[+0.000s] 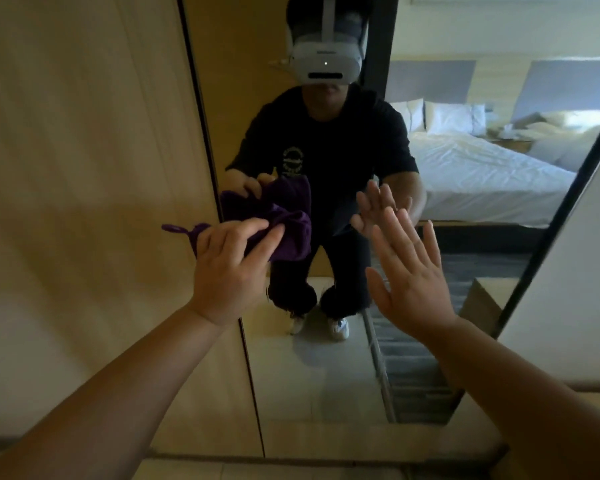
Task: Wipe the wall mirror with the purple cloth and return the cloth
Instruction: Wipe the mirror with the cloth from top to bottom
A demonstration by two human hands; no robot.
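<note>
Bunched purple cloth (284, 223) w/ loop, left hand (227, 268) grip holding it, right hand (413, 271) splayed flat, wall mirror (326, 358)

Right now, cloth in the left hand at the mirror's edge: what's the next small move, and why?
Probably sweep the purple cloth rightward across the mirror. The left hand holds it bunched near the left frame, and the right hand is open and empty.

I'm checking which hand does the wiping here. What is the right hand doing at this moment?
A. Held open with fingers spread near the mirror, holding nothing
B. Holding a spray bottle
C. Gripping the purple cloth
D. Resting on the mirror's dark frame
A. The right hand is flat and open with fingers spread in front of the mirror, holding nothing, while the left hand has the purple cloth bunched in its grip.
</note>
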